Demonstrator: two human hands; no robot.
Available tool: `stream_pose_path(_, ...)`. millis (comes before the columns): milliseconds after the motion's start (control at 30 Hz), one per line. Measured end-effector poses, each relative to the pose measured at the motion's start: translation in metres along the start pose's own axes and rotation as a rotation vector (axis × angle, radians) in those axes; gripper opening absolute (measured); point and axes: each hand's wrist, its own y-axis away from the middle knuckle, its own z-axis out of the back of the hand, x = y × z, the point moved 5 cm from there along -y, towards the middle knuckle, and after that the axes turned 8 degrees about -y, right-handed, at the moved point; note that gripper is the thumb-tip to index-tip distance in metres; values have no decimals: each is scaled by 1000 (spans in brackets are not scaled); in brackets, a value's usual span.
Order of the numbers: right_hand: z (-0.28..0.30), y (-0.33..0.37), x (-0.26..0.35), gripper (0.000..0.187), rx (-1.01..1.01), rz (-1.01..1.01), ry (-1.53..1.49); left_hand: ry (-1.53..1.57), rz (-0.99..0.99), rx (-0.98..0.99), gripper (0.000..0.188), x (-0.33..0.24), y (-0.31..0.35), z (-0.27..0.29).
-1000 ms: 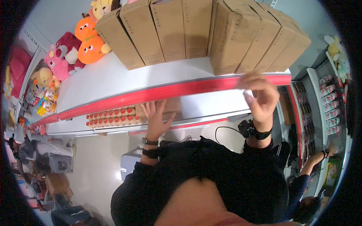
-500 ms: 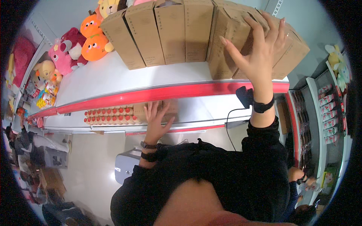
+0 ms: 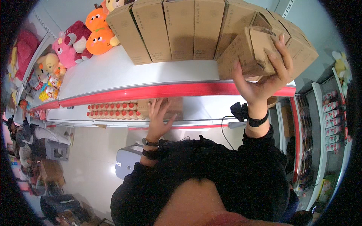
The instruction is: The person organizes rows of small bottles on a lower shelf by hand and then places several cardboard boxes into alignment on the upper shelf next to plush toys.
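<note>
My right hand (image 3: 266, 77) grips a brown cardboard box (image 3: 241, 51) near its top, thumb on one face and fingers over another. This box leans out toward me from a row of similar upright cardboard boxes (image 3: 180, 32) on the white upper shelf (image 3: 102, 73). Its top looks creased, with a dark opening at one edge. Below the red shelf edge, my left hand (image 3: 159, 117) has its fingers spread in front of a cardboard box (image 3: 175, 107) on the lower shelf; whether it touches that box I cannot tell.
Plush toys (image 3: 98, 32) sit left of the boxes. Red-capped bottles (image 3: 113, 110) stand in rows on the lower shelf. A red shelf edge (image 3: 151, 93) runs across. A grey case (image 3: 126, 164) is on the floor. White cans (image 3: 332, 120) line a right-hand shelf. A person (image 3: 34, 132) is at far left.
My right hand has lowered and closed around one box, tipping it forward out of the row. My left hand stays nearly in place. The view has shifted slightly.
</note>
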Motion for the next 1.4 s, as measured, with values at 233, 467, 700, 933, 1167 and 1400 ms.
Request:
stream_pose_path(233,-3,-4,10,63,-45,109,-147,-8,29,-9,49,6,0,5)
stream_pose_path(467,-8,-3,7,69,89,-14,-50,41,55,-5,50,14,3,5)
stream_pose_path(700,-16,2,-3,71,-88,-9,-96,8,8,-34,50,15,3,7)
stream_pose_path(933,-6,19,8,109,-86,-303,55,38,46,-21,50,14,6,11)
stream_pose_path(1167,14,30,21,110,8,-306,319,53,27,-6,49,13,9,4)
stream_pose_path(1400,37,51,15,119,33,-424,258,84,36,54,47,-3,7,2)
